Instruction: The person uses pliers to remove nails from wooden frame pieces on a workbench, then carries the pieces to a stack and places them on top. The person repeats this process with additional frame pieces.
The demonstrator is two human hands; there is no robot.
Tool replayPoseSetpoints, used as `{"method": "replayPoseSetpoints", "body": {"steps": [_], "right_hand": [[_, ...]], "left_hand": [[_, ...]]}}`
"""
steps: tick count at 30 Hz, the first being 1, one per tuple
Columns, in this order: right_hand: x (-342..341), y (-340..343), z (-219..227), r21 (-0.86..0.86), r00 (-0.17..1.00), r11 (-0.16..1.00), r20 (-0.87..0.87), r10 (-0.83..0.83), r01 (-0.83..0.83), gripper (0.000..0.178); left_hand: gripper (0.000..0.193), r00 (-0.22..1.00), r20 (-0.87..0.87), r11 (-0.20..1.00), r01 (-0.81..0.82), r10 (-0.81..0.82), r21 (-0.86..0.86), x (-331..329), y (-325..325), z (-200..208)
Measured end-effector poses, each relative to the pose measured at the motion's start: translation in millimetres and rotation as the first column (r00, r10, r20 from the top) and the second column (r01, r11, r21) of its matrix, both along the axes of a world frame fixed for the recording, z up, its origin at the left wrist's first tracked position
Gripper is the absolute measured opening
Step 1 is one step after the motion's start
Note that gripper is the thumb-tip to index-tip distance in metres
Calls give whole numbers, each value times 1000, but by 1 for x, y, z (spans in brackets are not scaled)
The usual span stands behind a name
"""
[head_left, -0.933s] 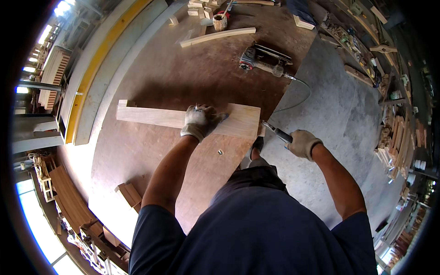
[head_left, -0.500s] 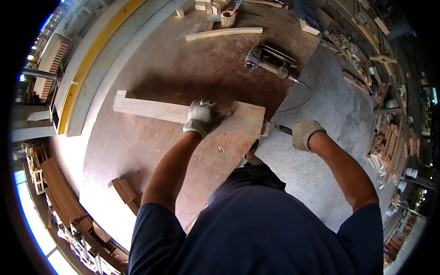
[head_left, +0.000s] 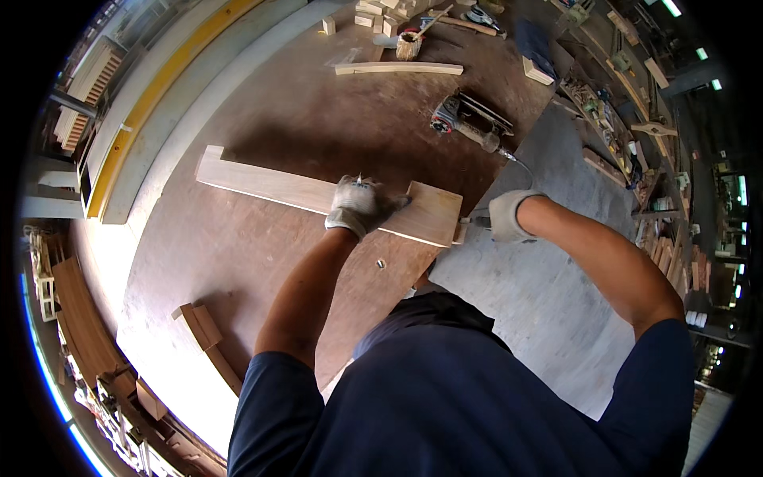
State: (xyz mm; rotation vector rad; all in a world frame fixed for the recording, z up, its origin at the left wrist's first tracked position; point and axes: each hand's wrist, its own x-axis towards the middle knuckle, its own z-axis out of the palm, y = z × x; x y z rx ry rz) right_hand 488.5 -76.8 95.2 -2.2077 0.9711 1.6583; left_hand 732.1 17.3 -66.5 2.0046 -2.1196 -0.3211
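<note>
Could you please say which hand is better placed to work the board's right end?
Probably the right hand: it holds a tool by that end; the left hand rests on the board.

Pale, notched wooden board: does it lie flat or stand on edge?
Flat: the board shows its broad face upward under the white gloved left hand.

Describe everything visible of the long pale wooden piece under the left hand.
The pale wooden piece looks like bare, light-grained wood: a long narrow shank, a small step at its left end, a broader block at its right. It lies flat on the brown tabletop, right end by the edge. The left hand lies across it; whether the tool in the right hand touches it is unclear.
</note>
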Motion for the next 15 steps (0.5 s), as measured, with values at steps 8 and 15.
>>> {"method": "replayPoseSetpoints", "body": {"steps": [8,15], "right_hand": [[28,-8,-2,48,985,986,-58,161,-158,38],[-16,-6,-9,-10,996,996,25,-89,90,39]], "left_hand": [[66,997,68,993,31,-38,110,-1,-1,5],[65,996,55,993,57,-64,106,-1,-1,6]]}}
